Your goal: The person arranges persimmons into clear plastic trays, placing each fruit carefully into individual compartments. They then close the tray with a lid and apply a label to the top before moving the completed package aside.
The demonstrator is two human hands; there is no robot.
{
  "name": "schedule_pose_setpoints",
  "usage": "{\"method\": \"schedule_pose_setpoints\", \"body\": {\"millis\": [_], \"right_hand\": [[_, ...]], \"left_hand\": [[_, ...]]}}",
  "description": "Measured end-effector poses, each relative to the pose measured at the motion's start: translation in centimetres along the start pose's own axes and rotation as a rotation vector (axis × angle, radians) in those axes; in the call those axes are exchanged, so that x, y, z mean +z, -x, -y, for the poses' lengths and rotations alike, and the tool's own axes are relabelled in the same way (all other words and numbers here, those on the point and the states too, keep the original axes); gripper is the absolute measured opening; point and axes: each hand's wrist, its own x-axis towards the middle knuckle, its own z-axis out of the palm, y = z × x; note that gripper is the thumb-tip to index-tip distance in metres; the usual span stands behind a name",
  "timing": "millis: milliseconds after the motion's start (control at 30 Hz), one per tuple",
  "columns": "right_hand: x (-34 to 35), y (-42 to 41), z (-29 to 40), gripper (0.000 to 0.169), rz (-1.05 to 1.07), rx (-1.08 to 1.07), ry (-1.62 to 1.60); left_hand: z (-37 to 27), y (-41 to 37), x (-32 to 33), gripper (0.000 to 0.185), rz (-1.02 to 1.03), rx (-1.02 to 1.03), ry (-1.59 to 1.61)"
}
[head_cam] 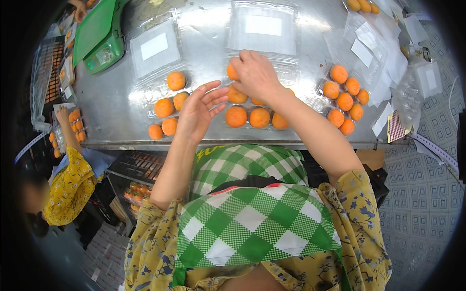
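Note:
Orange round fruits that look like persimmons sit in three clear plastic trays on a metal table. At the middle tray (289, 74), my right hand (256, 74) is over the back row, its fingers at a persimmon (233, 72) in the back left; whether they grip it cannot be told. My left hand (204, 107) is palm up with fingers apart and holds nothing, between the middle tray and the left tray (151, 113). Several persimmons (176, 80) lie in the left tray, and several more (344, 101) fill the right tray. The middle tray's lid (262, 32) lies folded back, with a white label.
A green scale (103, 54) stands at the back left. Plastic sheets and papers (386, 58) are heaped at the right, near a label sheet (398, 127). A co-worker (71, 182) reaches to trays at far left; another person's hand (78, 11) shows above. Crates (142, 167) stand below the table.

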Motion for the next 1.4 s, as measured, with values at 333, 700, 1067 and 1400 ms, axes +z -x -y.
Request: {"method": "schedule_pose_setpoints", "body": {"millis": [333,700,1067,1400], "right_hand": [[1.7,-2.4,0.7,0.039,0.143,0.087,0.104],[-5.3,0.6,-1.6,0.039,0.28,0.498,-1.536],[-7.7,3.7,-1.0,0.053,0.457,0.594,-1.74],[-11.8,4.2,-0.5,0.052,0.368,0.499,-1.276]], "left_hand": [[-0.4,0.1,-0.7,0.045,-0.028,0.014,0.022],[-1.8,1.0,1.6,0.042,0.004,0.507,-0.464],[-2.9,0.6,6.3,0.065,0.176,0.779,-0.994],[-1.2,1.0,6.1,0.052,0.257,0.226,-0.167]]}}
